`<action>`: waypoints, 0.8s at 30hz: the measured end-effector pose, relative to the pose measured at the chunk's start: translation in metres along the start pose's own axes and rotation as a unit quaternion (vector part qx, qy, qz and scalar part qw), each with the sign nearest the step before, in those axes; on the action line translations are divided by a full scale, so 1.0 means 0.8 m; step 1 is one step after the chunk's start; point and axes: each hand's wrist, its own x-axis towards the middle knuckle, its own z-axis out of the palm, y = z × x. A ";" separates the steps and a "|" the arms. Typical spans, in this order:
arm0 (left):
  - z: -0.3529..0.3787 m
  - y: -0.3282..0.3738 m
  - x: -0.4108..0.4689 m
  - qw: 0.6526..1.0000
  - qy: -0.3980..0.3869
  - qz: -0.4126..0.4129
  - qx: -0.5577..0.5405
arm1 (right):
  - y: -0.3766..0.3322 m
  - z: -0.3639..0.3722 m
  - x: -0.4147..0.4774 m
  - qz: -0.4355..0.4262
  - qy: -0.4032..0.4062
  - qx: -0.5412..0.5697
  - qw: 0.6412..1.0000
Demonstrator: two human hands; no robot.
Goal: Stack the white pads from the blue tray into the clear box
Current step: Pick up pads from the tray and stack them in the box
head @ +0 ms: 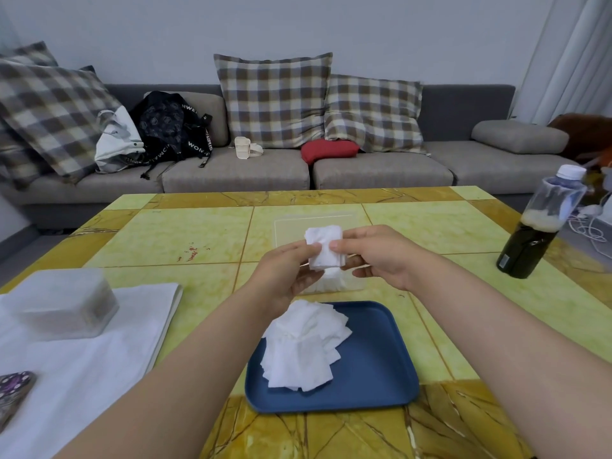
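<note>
So there's a small batch of soft white square pads (325,248) held up right over the clear plastic box (314,226), with the left hand (287,276) pinching its 9 o'clock edge and the right hand (377,256) its 3 o'clock edge, thumbs closed on top. Looks like the squaring-up step before the drop, so next is lowering it flat into the box. Loose heap of white pads (304,346) waits on the blue rectangular tray (374,369) at 6 o'clock from the box.
</note>
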 end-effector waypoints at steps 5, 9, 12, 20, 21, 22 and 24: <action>0.013 0.000 0.027 0.979 0.043 0.084 0.179 | 0.003 -0.022 0.018 -0.003 0.042 0.001 0.999; 0.011 -0.010 0.062 0.848 0.094 0.228 0.470 | 0.016 -0.043 0.047 -0.022 0.167 -0.097 0.981; 0.015 -0.023 0.083 0.794 0.049 0.232 0.559 | 0.028 -0.044 0.064 -0.021 0.171 -0.206 0.963; 0.008 -0.035 0.108 0.720 0.019 0.225 0.656 | 0.030 -0.019 0.096 -0.011 0.152 -0.436 0.887; 0.004 -0.035 0.108 0.719 0.016 0.224 0.658 | 0.027 -0.013 0.097 -0.008 0.152 -0.467 0.871; 0.002 -0.035 0.108 0.717 0.012 0.224 0.660 | 0.023 -0.008 0.098 -0.005 0.155 -0.494 0.855; -0.004 -0.037 0.107 0.716 0.005 0.229 0.659 | 0.018 0.003 0.100 0.008 0.158 -0.528 0.834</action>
